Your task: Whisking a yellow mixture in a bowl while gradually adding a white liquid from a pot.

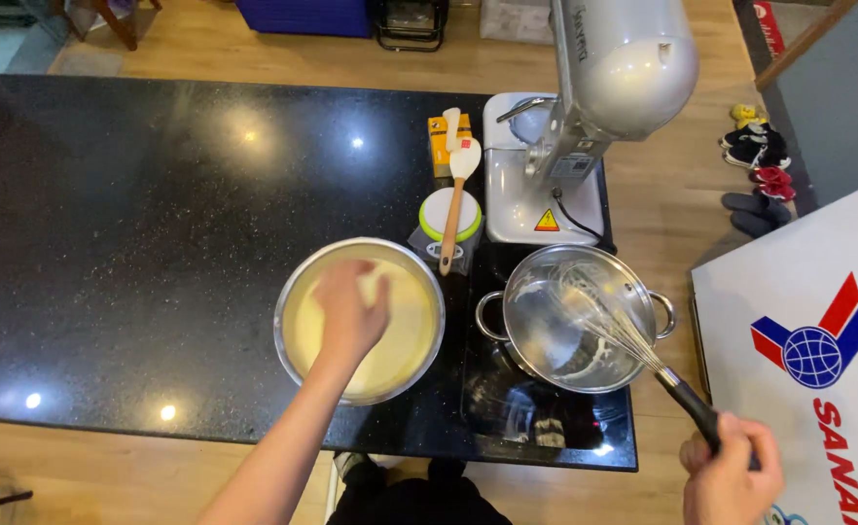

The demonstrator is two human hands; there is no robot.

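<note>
Left hand [351,309], fingers loosely open and holding nothing, hovers over the one bowl of pale batter [359,321] at frame centre; right hand [731,483], lower right, is closed around one whisk [614,326] in one steel pot [577,316]; it is best to whisk gently, wires low; one spatula [456,190] and one mixer [585,117] sit above on the worktop [137,243].

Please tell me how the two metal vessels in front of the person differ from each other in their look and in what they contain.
The steel mixing bowl has no handles; the steel pot has a loop handle on each side. The mixing bowl holds pale yellow batter, while the pot is nearly empty, with white smears only. The left hand is over the mixing bowl; the right hand holds a whisk that rests in the pot. Both are round, shiny and stand on the black counter.
</note>
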